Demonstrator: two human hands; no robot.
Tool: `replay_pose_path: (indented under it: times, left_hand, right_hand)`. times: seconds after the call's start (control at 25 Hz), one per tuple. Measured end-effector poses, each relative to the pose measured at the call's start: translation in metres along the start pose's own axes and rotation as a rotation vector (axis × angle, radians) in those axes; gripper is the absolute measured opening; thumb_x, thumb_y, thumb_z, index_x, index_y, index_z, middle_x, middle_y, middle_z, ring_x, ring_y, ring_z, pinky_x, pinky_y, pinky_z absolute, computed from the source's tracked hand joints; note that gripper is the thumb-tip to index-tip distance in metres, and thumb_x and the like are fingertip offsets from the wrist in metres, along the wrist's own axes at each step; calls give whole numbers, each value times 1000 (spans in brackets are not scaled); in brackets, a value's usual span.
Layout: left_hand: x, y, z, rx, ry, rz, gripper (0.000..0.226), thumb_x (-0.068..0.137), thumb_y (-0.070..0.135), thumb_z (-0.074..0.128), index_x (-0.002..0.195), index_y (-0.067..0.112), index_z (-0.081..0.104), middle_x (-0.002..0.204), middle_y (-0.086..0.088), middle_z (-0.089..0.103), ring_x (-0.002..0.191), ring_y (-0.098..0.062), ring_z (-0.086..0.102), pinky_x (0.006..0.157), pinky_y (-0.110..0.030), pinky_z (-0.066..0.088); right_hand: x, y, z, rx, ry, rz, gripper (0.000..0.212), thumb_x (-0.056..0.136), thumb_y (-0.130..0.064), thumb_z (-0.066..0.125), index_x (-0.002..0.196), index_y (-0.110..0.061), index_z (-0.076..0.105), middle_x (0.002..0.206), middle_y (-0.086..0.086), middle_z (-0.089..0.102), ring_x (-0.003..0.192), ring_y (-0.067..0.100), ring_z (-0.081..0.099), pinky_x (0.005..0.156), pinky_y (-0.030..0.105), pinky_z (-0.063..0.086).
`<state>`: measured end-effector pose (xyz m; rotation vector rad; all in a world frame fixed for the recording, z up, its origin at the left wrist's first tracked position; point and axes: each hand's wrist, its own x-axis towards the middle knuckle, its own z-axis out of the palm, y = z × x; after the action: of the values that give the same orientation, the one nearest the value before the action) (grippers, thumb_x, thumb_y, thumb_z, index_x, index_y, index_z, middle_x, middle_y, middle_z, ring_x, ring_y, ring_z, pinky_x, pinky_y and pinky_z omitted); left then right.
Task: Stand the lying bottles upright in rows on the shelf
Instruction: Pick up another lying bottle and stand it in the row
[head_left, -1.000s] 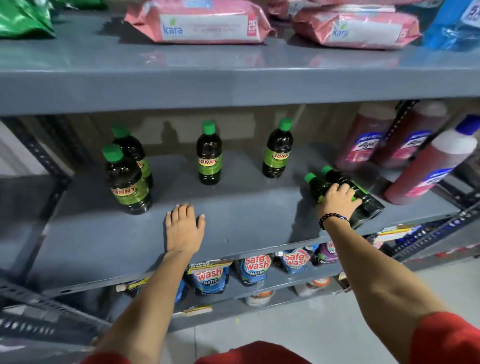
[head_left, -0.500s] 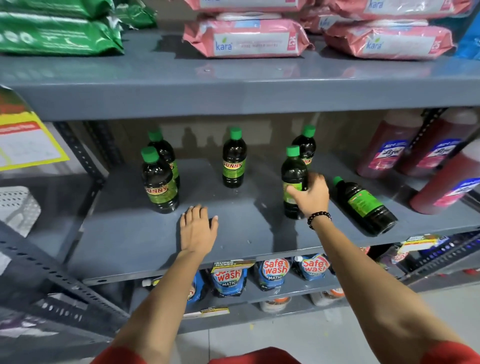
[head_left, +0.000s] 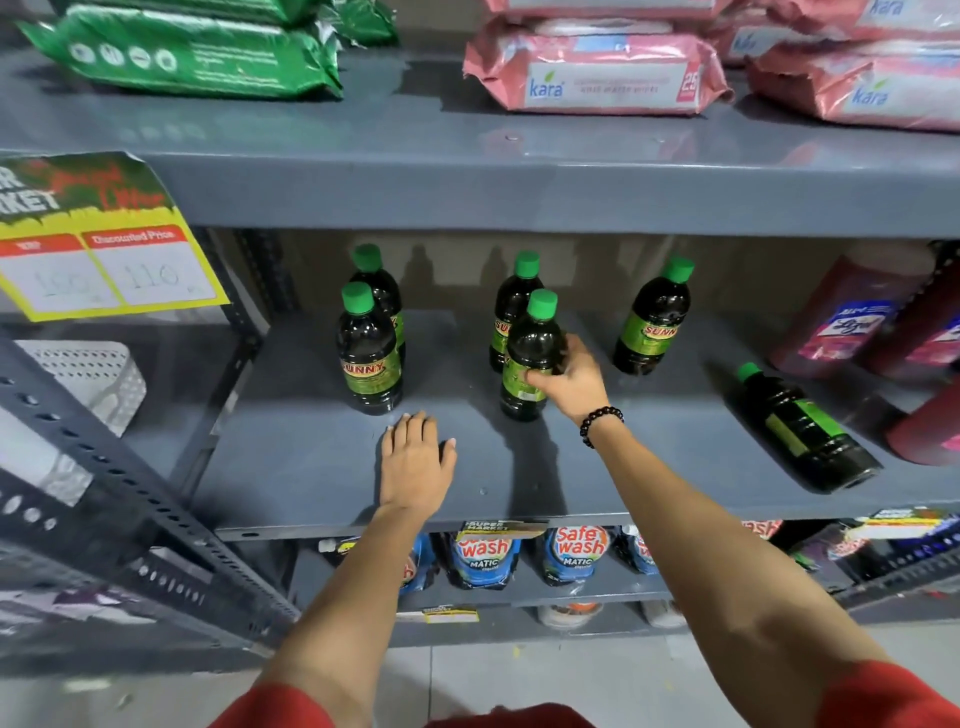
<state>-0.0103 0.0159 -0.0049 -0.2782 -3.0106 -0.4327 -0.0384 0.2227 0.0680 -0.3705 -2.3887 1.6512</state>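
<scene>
Dark bottles with green caps and green SUNNY labels stand on the grey shelf (head_left: 311, 467). My right hand (head_left: 569, 382) is shut on one upright bottle (head_left: 532, 345), which stands just in front of another upright bottle (head_left: 511, 301). Two more stand one behind the other at the left (head_left: 366, 358), and one stands at the back right (head_left: 652, 322). A single bottle (head_left: 802, 434) lies on its side at the right, cap pointing to the back. My left hand (head_left: 415, 462) rests flat on the shelf, palm down, holding nothing.
Tall red bottles (head_left: 852, 312) stand at the shelf's right end, close to the lying bottle. Above, green (head_left: 182, 52) and pink (head_left: 597, 67) packs lie on the upper shelf. Blue Safe Wash pouches (head_left: 571, 553) fill the shelf below. A yellow price sign (head_left: 98, 239) hangs at left.
My right hand lifted one of the two lying bottles at the right, stood it up and carried it left, setting it in front of the middle back bottle. The left hand stayed put.
</scene>
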Motion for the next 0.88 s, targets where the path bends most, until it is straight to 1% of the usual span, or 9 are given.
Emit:
replay_pose_path:
  times: [0.08,0.32,0.4,0.44,0.52,0.6,0.64,0.72,0.88]
  left_hand:
    - [-1,0,1,-1,7,-1,46,94,32,41,132,5,39,141,-15,45,135,-29,34,114,-43,25]
    - [0,0,2,10,9,4,45,95,32,39,132,6,39,142,-15,45,135,-29,34,114,-43,25]
    - [-1,-1,2,7,9,5,45,95,32,40,131,5,40,141,-16,45,135,-29,35,114,-43,26]
    - [-1,-1,2,5,11,7,45,95,31,40,131,5,40,141,-16,46,135,-30,35,114,-43,26]
    - [-2,-1,2,4,11,9,45,95,31,40,132,4,40,141,-16,46,135,-30,35,114,-43,26]
    - [-2,-1,2,-1,9,6,46,95,31,40,132,4,40,141,-16,45,135,-30,35,114,-43,26]
    - [-2,-1,3,2,7,6,46,95,31,39,132,4,39,142,-16,45,135,-30,35,114,-43,26]
    - [-2,-1,3,6,4,6,46,95,31,38,134,5,38,143,-15,44,136,-29,34,115,-42,25]
    - [-2,-1,2,0,4,5,47,96,31,38,134,5,37,144,-15,43,136,-29,33,115,-42,24]
  right_hand:
    - [0,2,-1,7,-26,12,59,67,-6,76,118,-9,47,116,13,62,106,27,59,92,40,49]
    - [0,-9,5,77,-128,78,65,67,-1,71,123,-9,39,108,7,58,109,29,57,96,43,47]
    - [1,-17,1,115,-185,90,71,65,-4,76,125,-12,39,109,1,58,111,24,57,93,37,47]
    - [0,-23,0,163,-167,74,72,65,-7,79,125,-14,40,109,-3,58,110,19,57,89,30,47]
    - [0,-41,2,204,31,1,65,64,-22,83,117,-17,47,109,-3,58,101,12,57,80,22,45]
    - [5,-60,3,54,235,-100,50,62,-33,83,100,-17,56,102,7,62,89,20,59,74,29,50]
    - [9,-68,2,-69,261,-147,43,64,-33,81,96,-14,61,99,12,65,87,25,61,75,36,52]
    - [15,-77,-2,-239,173,-212,35,71,-26,77,99,-9,67,102,17,68,91,31,64,83,42,53]
    - [17,-87,-18,-235,-106,-223,35,81,-6,64,116,-5,62,113,18,68,101,29,64,96,42,51]
